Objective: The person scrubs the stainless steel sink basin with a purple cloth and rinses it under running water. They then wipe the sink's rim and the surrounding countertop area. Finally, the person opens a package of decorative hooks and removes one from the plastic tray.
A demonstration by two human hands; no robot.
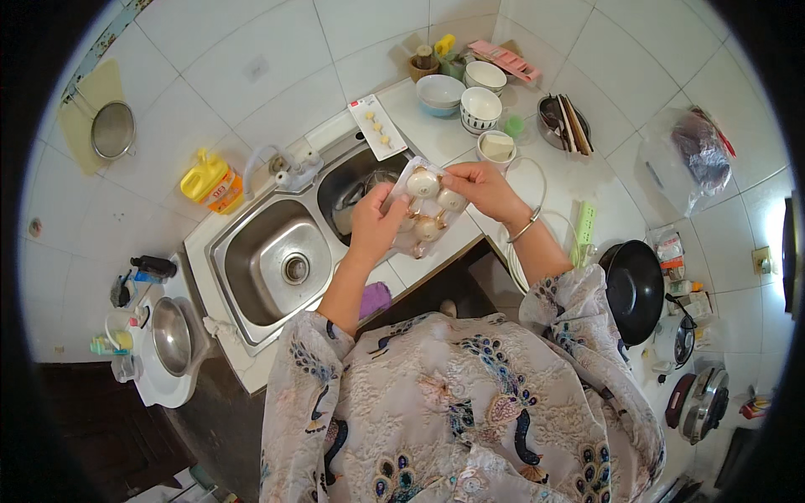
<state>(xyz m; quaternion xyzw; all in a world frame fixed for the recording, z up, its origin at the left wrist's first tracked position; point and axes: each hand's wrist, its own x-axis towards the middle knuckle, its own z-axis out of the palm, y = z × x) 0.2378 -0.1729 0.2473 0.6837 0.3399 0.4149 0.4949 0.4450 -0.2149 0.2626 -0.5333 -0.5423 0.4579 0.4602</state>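
A clear plastic blister pack (435,220) is held up in front of me, over the counter edge beside the sink. Inside it sit several round cream-white pieces with gold-brown parts; their exact kind is not plain. My left hand (377,223) grips the pack's left side, thumb on the front. On the upper right side, my right hand (486,189) pinches the edge with thumb and fingers. Behind the pack, a white card (375,126) bearing small yellowish pieces lies across the sink's back corner.
The steel double sink (270,261) has a tap (293,170) behind it. Stacked bowls (480,107) stand at the back, near a small tub (496,147). At right are a green power strip (584,225) and a black wok (633,292). A purple cloth (375,298) hangs at the counter edge.
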